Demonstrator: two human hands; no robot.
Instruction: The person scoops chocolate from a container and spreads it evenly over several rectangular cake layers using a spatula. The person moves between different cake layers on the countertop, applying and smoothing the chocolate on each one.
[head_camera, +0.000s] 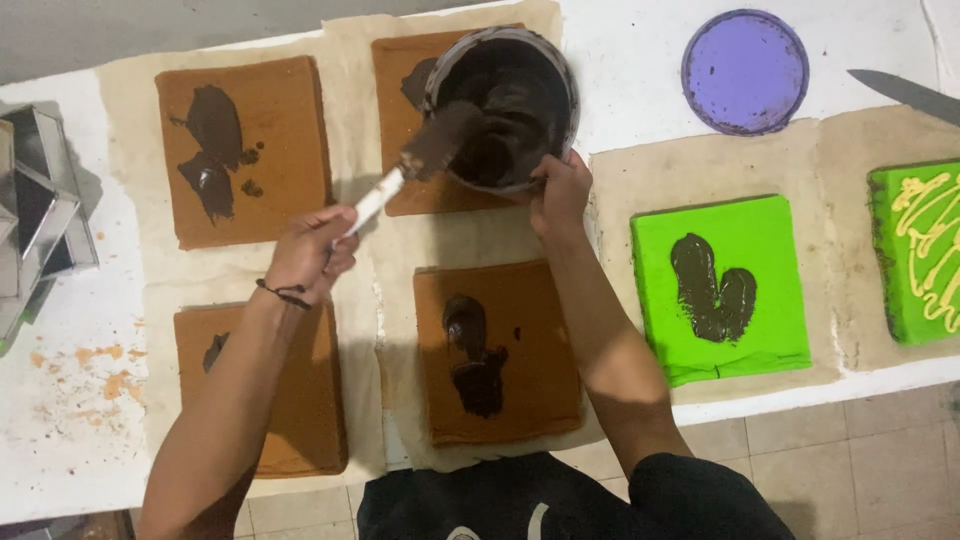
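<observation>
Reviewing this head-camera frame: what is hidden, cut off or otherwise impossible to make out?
- Brown slab under the tub: mostly covered by it.
- Knife: handle cut off by the right edge.
- Green slab with yellow lines: cut off by the right edge.
- Metal tins: cut off by the left edge.
- Spatula in the left hand: grip hidden by the hand.
- Right hand: fingertips hidden behind the tub's rim.

Four cake slabs (498, 352) lay on paper at the table's (640, 60) left, a tub (503, 105) held above the far right one; two more slabs (720, 288) sat right, a lid (745, 70) behind them, tins (40, 215) far left.
</observation>
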